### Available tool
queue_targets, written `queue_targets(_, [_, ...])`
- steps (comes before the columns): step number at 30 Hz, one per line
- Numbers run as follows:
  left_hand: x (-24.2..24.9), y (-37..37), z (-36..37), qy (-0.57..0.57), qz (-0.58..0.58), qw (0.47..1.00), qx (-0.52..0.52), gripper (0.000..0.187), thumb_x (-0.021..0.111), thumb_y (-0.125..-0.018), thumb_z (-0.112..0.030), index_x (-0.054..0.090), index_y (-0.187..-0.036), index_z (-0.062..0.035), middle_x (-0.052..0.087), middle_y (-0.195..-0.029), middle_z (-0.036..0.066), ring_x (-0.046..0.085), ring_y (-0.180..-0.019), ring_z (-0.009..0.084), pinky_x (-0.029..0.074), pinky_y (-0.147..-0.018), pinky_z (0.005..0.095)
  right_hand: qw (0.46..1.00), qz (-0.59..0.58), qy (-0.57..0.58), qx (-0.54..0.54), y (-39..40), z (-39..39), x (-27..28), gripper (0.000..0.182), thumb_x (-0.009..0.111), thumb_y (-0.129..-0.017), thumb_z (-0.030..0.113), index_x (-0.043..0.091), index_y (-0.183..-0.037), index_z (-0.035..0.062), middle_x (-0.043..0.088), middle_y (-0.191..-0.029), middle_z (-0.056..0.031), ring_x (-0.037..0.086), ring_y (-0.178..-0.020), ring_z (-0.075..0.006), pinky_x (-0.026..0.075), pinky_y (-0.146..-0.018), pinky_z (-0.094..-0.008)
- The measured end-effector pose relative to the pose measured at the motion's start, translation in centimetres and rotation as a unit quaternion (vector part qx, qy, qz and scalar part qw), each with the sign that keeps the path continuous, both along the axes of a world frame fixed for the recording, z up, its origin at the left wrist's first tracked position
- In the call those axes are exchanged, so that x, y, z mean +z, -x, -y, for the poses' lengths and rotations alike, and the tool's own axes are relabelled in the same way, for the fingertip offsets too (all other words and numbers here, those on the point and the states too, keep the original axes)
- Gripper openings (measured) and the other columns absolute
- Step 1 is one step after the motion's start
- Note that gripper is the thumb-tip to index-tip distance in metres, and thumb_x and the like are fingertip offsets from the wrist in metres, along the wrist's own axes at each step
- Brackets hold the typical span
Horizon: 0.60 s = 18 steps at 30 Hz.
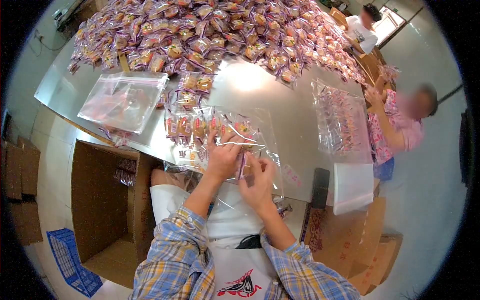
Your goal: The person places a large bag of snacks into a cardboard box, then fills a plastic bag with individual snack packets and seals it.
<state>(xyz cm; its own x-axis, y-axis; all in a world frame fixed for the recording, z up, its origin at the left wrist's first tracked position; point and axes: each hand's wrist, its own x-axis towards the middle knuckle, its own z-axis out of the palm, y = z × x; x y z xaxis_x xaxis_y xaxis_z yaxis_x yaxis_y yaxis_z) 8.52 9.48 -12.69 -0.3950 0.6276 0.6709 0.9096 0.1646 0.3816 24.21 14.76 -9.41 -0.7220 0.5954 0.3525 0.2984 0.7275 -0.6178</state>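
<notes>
A clear plastic bag lies in front of me at the table's near edge, with rows of small wrapped snack packets at its left side. My left hand rests with spread fingers on the packets and the film. Close beside it on the right, my right hand has its fingers curled at a single packet near the bag's lower edge. Whether that packet is inside the film cannot be made out.
A large heap of wrapped packets covers the table's far side. Empty bags lie left, a filled bag right, near a phone and a white stack. A cardboard box stands lower left. Two people are at the right.
</notes>
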Motion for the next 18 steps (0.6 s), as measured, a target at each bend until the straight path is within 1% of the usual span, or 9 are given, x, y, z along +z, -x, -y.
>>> queue_targets(3, [-0.3,0.0,0.0,0.003,0.006,1.000,-0.002,0.049,0.075,-0.083,-0.026,0.068,-0.130,-0.0133,0.073,-0.120,0.001,0.067,-0.117,0.0191,0.023,-0.118,0.0577,0.998,-0.060,0.002,-0.027,0.3,-0.2,-1.3,0.069,0.072,-0.076,0.004,0.055,-0.142,0.0074,0.046,-0.127,-0.0227,0.051,-0.118,-0.0404,0.041,-0.107,-0.0481])
queue_targets(5, [-0.7,0.1,-0.1,-0.005,-0.001,1.000,0.002,0.050,0.076,-0.083,-0.027,0.068,-0.130,-0.0135,0.074,-0.121,0.001,0.068,-0.115,0.0198,0.024,-0.117,0.0580,0.993,-0.085,-0.066,-0.053,0.3,-0.6,-2.2,0.067,0.071,-0.076,0.002,0.054,-0.141,0.0050,0.045,-0.129,-0.0226,0.053,-0.116,-0.0384,0.045,-0.103,-0.0458])
queue_targets(6, [-0.8,0.0,-0.2,-0.009,-0.003,1.000,0.002,0.051,0.076,-0.082,-0.027,0.068,-0.130,-0.0136,0.074,-0.121,0.001,0.069,-0.114,0.0201,0.025,-0.117,0.0581,0.995,-0.034,-0.058,-0.068,0.0,-0.5,-1.5,0.066,0.070,-0.078,0.001,0.052,-0.141,0.0017,0.042,-0.135,-0.0233,0.052,-0.120,-0.0382,0.046,-0.103,-0.0437])
queue_targets(9, [-0.7,0.1,-0.4,-0.013,-0.007,1.000,0.001,0.050,0.081,-0.077,-0.027,0.070,-0.123,-0.0111,0.074,-0.120,0.002,0.065,-0.114,0.0231,0.022,-0.117,0.0557,0.996,-0.027,0.054,-0.073,0.1,-0.6,-1.9,0.067,0.071,-0.079,0.004,0.049,-0.142,0.0002,0.040,-0.140,-0.0241,0.051,-0.123,-0.0397,0.046,-0.104,-0.0437])
queue_targets(10, [-1.1,0.2,-0.5,-0.007,-0.013,1.000,0.002,0.052,0.080,-0.079,-0.026,0.069,-0.127,-0.0106,0.074,-0.119,0.002,0.066,-0.115,0.0220,0.023,-0.117,0.0548,0.992,-0.034,0.082,-0.087,0.2,-0.3,-1.8,0.077,0.076,-0.073,0.007,0.050,-0.145,0.0016,0.045,-0.137,-0.0237,0.049,-0.128,-0.0425,0.041,-0.112,-0.0480])
queue_targets(13, [-0.9,0.5,-0.6,-0.030,-0.039,0.999,0.004,0.053,0.080,-0.080,-0.025,0.068,-0.130,-0.0111,0.074,-0.120,0.002,0.066,-0.114,0.0208,0.026,-0.116,0.0535,0.995,-0.081,-0.007,-0.050,0.7,-0.1,-1.0,0.071,0.078,-0.074,0.009,0.050,-0.139,0.0021,0.044,-0.139,-0.0239,0.049,-0.129,-0.0425,0.042,-0.110,-0.0481])
queue_targets(14, [-0.6,0.2,-0.3,-0.021,-0.011,1.000,-0.003,0.051,0.079,-0.081,-0.024,0.069,-0.129,-0.0128,0.074,-0.120,0.001,0.066,-0.114,0.0202,0.028,-0.114,0.0523,0.995,-0.091,0.038,-0.025,0.5,-0.4,-2.0,0.061,0.077,-0.078,0.009,0.052,-0.134,0.0034,0.044,-0.139,-0.0244,0.049,-0.128,-0.0416,0.042,-0.110,-0.0480])
queue_targets(17, [-1.4,-0.4,-0.6,0.006,0.115,0.993,-0.024,0.050,0.078,-0.081,-0.023,0.069,-0.130,-0.0164,0.074,-0.122,0.001,0.068,-0.112,0.0211,0.027,-0.115,0.0524,0.978,-0.133,0.147,-0.071,0.5,-1.0,-4.0,0.053,0.072,-0.082,0.007,0.053,-0.131,0.0027,0.048,-0.134,-0.0233,0.049,-0.126,-0.0408,0.041,-0.111,-0.0469])
queue_targets(18, [-1.2,0.0,0.2,0.082,0.043,0.996,-0.010,0.052,0.077,-0.081,-0.023,0.068,-0.131,-0.0192,0.074,-0.123,-0.001,0.069,-0.110,0.0226,0.023,-0.116,0.0547,0.960,-0.156,0.208,-0.100,0.6,-0.3,-2.6,0.046,0.066,-0.083,0.002,0.054,-0.128,0.0024,0.053,-0.127,-0.0223,0.053,-0.119,-0.0406,0.044,-0.106,-0.0464])
